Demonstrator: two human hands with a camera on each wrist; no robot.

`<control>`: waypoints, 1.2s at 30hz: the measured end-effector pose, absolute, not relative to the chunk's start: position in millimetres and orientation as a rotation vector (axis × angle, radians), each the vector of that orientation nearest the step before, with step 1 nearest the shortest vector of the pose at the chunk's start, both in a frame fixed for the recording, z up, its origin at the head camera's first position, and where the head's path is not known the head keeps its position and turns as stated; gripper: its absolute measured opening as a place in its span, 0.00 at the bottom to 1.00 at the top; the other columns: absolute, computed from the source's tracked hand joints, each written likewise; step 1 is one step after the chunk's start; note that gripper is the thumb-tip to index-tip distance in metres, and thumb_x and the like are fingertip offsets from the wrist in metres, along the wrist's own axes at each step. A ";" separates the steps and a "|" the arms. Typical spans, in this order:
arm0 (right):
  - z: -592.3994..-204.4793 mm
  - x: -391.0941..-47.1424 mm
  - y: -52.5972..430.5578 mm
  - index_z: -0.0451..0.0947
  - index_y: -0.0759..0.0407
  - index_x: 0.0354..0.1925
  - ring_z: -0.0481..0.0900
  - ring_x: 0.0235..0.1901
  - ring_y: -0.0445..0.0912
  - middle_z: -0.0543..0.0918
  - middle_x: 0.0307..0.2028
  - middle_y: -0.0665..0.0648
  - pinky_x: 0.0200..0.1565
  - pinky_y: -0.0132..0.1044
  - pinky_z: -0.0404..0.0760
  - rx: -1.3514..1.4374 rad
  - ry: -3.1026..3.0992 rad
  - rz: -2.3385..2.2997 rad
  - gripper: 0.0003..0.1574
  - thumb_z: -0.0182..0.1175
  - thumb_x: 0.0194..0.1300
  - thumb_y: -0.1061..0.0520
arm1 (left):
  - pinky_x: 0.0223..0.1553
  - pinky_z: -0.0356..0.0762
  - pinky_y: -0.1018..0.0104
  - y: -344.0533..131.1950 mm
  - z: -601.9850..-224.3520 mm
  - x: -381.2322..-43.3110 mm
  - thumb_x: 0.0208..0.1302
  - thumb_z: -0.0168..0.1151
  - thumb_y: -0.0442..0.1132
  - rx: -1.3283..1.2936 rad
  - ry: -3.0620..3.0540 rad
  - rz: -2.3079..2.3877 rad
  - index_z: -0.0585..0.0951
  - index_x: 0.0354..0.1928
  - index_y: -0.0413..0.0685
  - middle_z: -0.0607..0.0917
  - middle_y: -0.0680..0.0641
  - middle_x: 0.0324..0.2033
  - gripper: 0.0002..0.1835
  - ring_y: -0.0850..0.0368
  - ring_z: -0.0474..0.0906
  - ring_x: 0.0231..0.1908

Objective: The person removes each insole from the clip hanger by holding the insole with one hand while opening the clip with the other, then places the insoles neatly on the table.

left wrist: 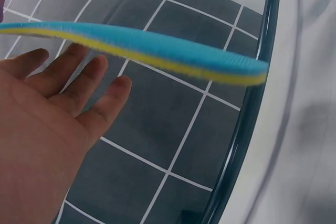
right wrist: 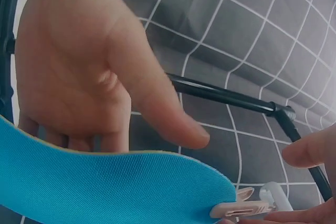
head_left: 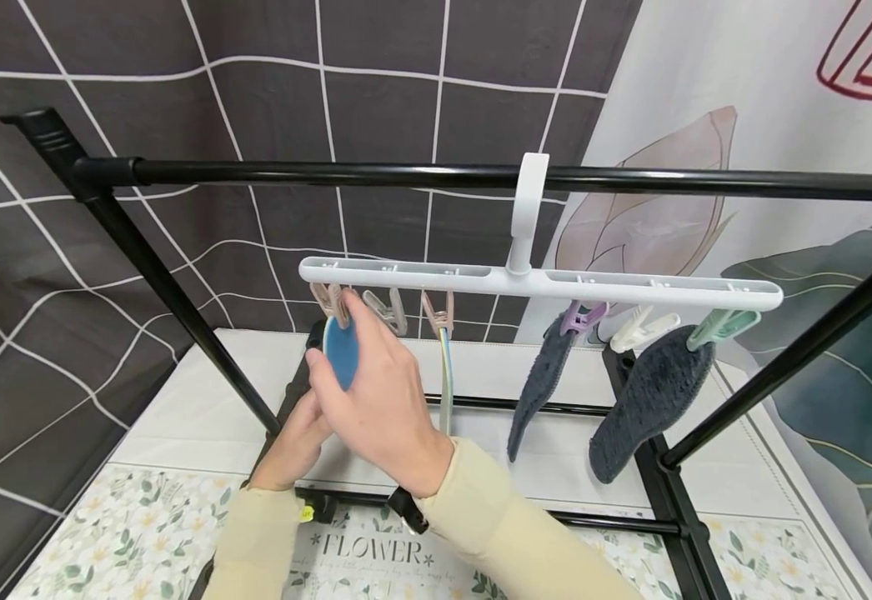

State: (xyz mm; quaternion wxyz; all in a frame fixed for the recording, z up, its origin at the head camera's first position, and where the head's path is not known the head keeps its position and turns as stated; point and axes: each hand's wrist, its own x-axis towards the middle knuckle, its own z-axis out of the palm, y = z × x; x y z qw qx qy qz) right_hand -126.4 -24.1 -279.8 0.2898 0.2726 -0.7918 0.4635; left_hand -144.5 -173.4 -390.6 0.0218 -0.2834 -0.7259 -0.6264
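A blue insole (head_left: 341, 350) with a yellow underside hangs from a beige clip (right wrist: 239, 209) at the left end of a white clip hanger (head_left: 421, 273). My right hand (head_left: 379, 392) is at its top, fingers beside the clip and thumb held apart from them. Lower down, my left hand (right wrist: 79, 66) has its palm and thumb spread, its fingers partly hidden behind the insole. In the left wrist view the left fingers (left wrist: 89, 85) lie loosely beside the insole's yellow edge. From a pink clip (head_left: 439, 318) hangs a second insole (head_left: 447, 383), seen edge-on.
A purple clip (head_left: 584, 318) and a green clip (head_left: 724, 325) hold two dark grey insoles (head_left: 649, 404). A white clip (head_left: 642, 329) hangs between them. The hanger hooks over a black rail (head_left: 331, 174) of a rack, whose slanted posts (head_left: 181, 308) flank the hands.
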 end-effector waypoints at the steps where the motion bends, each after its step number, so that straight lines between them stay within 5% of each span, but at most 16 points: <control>1: -279.0 -126.9 -24.7 0.62 0.65 0.63 0.69 0.58 0.42 0.71 0.60 0.57 0.57 0.32 0.70 0.729 -2.113 1.223 0.35 0.57 0.61 0.53 | 0.60 0.61 0.70 -173.4 -390.4 -144.4 0.71 0.42 0.34 -0.876 -2.248 -1.957 0.58 0.70 0.52 0.69 0.49 0.62 0.26 0.58 0.63 0.61; 13: -276.0 -131.5 -30.0 0.64 0.69 0.59 0.78 0.46 0.46 0.77 0.51 0.59 0.46 0.33 0.78 0.737 -2.080 1.075 0.33 0.57 0.60 0.55 | 0.50 0.72 0.65 -175.1 -391.1 -147.9 0.65 0.50 0.30 -0.979 -2.101 -2.090 0.70 0.60 0.43 0.80 0.49 0.45 0.20 0.58 0.74 0.47; 20: -275.1 -132.3 -33.7 0.66 0.69 0.58 0.79 0.44 0.45 0.79 0.46 0.58 0.46 0.32 0.78 0.729 -2.050 1.068 0.31 0.57 0.60 0.54 | 0.52 0.71 0.66 -183.9 -392.1 -146.3 0.64 0.51 0.28 -0.904 -2.096 -2.093 0.69 0.62 0.46 0.78 0.53 0.50 0.23 0.60 0.72 0.51; 30: -274.8 -135.8 -35.9 0.73 0.66 0.47 0.76 0.33 0.41 0.79 0.35 0.54 0.34 0.29 0.77 0.722 -2.016 1.026 0.20 0.58 0.59 0.56 | 0.45 0.76 0.66 -183.9 -391.4 -147.6 0.58 0.59 0.24 -0.833 -2.173 -1.998 0.67 0.64 0.42 0.78 0.52 0.49 0.30 0.59 0.75 0.47; 36: -273.8 -137.1 -37.2 0.76 0.64 0.43 0.75 0.28 0.39 0.79 0.29 0.52 0.28 0.26 0.74 0.702 -1.979 0.975 0.15 0.58 0.61 0.56 | 0.56 0.69 0.66 -182.2 -393.4 -150.3 0.55 0.62 0.24 -0.800 -2.187 -1.916 0.66 0.65 0.44 0.75 0.51 0.56 0.34 0.57 0.69 0.57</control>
